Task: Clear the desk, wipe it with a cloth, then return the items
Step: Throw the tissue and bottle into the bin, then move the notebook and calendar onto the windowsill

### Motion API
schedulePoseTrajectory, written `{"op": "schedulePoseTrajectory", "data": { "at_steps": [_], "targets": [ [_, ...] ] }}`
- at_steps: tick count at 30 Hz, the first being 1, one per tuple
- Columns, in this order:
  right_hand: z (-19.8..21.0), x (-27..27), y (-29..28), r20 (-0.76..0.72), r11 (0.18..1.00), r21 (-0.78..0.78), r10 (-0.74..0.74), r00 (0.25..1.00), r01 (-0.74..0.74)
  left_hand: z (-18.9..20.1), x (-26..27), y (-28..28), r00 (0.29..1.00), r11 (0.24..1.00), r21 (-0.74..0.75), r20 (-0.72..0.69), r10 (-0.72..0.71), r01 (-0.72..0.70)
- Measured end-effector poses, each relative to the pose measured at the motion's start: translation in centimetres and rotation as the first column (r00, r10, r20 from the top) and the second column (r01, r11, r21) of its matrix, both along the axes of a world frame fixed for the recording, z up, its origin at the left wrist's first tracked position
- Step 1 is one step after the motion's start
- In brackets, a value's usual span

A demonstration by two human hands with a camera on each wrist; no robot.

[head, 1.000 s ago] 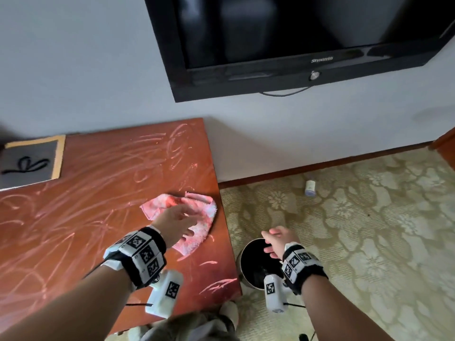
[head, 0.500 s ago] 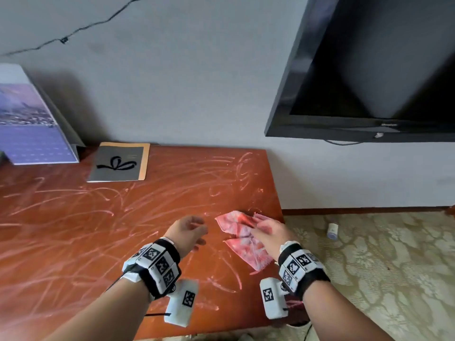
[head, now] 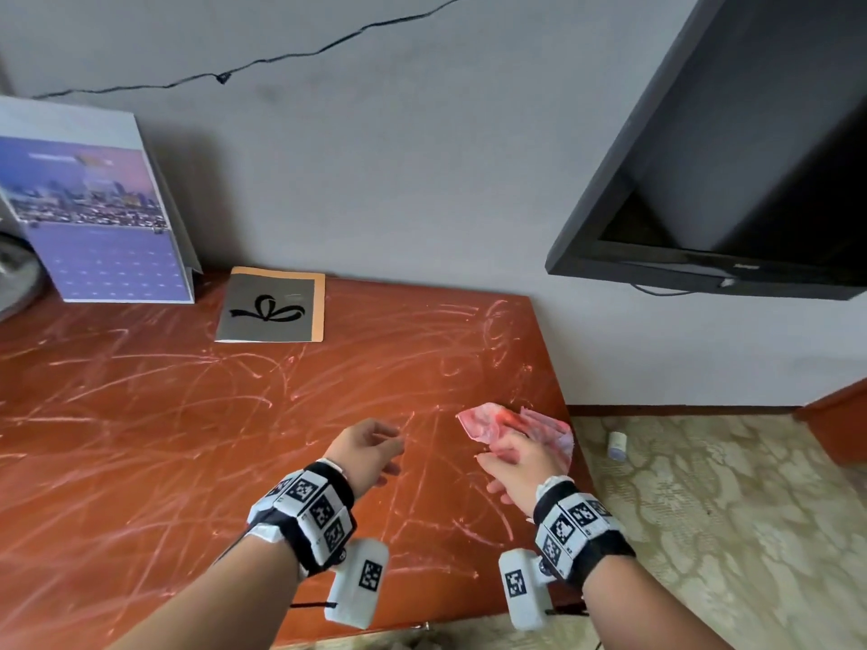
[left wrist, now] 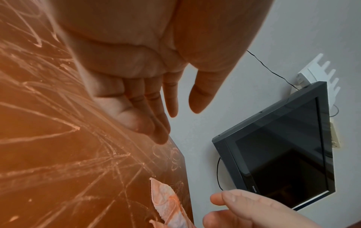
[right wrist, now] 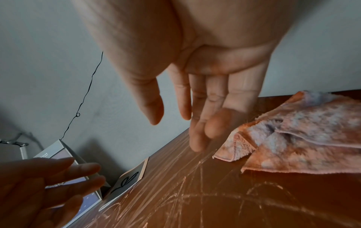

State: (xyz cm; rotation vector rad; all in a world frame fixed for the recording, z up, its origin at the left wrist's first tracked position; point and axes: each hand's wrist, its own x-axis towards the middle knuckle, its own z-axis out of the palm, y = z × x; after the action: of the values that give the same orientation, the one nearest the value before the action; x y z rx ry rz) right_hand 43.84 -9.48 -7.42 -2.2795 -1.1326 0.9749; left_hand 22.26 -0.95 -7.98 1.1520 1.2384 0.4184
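Note:
A crumpled pink cloth lies near the right edge of the scratched red-brown desk. My right hand hovers at the cloth's near left side with its fingers straight and holds nothing. In the right wrist view the right hand is just left of the cloth, not touching it. To the left my left hand floats open and empty above the desk. The left wrist view shows the left hand with relaxed fingers and the cloth below it.
A grey notebook lies at the back of the desk by the wall, and a purple calendar stands left of it. A black TV hangs on the wall at right. A small white container lies on the patterned carpet.
My left hand came off the cloth and moved left. My right hand rose from the black bin on the floor to the cloth. The head view swung left and up.

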Motion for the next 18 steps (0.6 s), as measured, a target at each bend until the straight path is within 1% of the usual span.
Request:
{"op": "schedulePoseTrajectory", "data": {
  "at_steps": [2,5,9,13,18],
  "targets": [
    [0.6,0.0,0.5,0.0,1.0,-0.006,0.004,1.0,-0.004,0.1,0.1,0.2,1.0,1.0,0.004,-0.003,0.002,-0.002],
    [1.1,-0.1,1.7,-0.047,0.999,0.046,0.01,0.999,-0.008,0.4,0.1,0.5,0.999,1.0,0.023,-0.038,0.017,-0.016],
    [1.6,-1.5,4.4,-0.097,0.993,0.081,0.098,0.99,-0.09,1.6,-1.2,1.2,0.993,0.998,0.022,-0.103,0.06,-0.059],
    [1.1,-4.3,8.7,-0.157,0.98,0.141,0.164,0.974,-0.143,2.1,-4.2,3.5,0.976,0.989,0.064,-0.169,0.139,-0.13],
    [0.4,-9.0,13.8,-0.178,0.966,0.106,0.253,0.951,-0.237,1.3,-9.5,7.7,0.949,0.978,0.063,-0.235,0.208,-0.199]
  ]
}}
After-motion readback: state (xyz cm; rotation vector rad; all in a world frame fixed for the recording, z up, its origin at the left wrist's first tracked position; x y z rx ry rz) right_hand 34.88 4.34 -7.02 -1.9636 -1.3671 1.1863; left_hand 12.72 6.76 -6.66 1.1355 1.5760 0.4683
